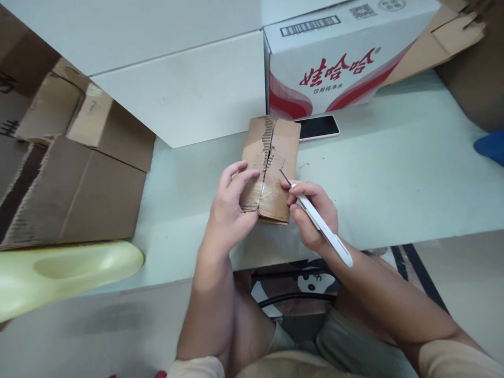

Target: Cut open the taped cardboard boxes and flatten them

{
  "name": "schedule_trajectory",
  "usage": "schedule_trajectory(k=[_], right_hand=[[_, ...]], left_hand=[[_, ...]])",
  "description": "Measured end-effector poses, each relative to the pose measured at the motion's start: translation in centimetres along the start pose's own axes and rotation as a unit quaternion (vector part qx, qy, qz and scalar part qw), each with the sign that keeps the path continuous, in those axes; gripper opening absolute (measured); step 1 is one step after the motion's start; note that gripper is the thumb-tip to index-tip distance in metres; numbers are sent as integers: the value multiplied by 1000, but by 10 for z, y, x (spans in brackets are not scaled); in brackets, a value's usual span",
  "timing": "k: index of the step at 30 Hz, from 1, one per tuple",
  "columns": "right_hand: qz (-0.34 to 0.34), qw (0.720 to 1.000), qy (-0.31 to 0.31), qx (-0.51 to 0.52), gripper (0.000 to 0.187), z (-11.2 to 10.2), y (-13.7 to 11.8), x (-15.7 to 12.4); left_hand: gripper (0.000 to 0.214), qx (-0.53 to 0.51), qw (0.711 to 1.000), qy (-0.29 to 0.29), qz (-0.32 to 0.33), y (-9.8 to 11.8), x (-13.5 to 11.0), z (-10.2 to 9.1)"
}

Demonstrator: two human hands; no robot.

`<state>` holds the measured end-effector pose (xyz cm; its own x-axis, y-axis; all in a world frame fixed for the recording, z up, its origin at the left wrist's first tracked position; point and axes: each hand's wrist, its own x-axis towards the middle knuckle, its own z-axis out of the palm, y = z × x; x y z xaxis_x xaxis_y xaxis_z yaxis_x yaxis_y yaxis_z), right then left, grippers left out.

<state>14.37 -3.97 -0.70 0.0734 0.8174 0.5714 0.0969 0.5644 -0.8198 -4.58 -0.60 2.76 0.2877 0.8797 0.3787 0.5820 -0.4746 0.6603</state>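
Observation:
A small flat brown cardboard box (275,152) with torn corrugated edges and clear tape lies on the pale table (394,184), its near end lifted. My left hand (230,202) grips its near left side, fingers curled over the top. My right hand (311,212) holds a white utility knife (321,226) like a pen. The thin blade tip rests at the box's right side, close to the taped seam.
A phone (318,127) lies face up just behind the box. A white carton with red print (334,58) and a plain white box (185,94) stand at the back. Flattened brown cardboard (79,178) lies to the left, a pale yellow plastic object (59,270) at near left.

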Motion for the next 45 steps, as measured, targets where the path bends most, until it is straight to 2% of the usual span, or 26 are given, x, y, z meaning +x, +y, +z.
schedule_trajectory(k=[7,22,25,28,30,36,42,45], right_hand=[[5,1000,3,-24,23,0,1,-1],[-2,1000,0,0,22,-2,4,-2],[-19,999,46,22,18,-1,3,1],[-11,992,112,63,27,-1,-2,8],[13,989,127,75,32,-5,-6,12],[51,994,59,79,31,-20,-11,14],[83,987,19,138,27,-20,-15,17],[72,991,-7,110,22,-23,-18,18]], left_hand=[[58,10,1000,-5,-6,1,0,0],[58,3,1000,-4,-6,1,0,1],[58,7,1000,-7,-3,1,0,1],[57,5,1000,-11,0,1,1,0],[56,2,1000,-12,1,0,1,0],[56,6,1000,-14,-6,0,1,1],[59,-15,1000,-6,11,1,2,1],[59,-13,1000,-19,20,2,2,0]])
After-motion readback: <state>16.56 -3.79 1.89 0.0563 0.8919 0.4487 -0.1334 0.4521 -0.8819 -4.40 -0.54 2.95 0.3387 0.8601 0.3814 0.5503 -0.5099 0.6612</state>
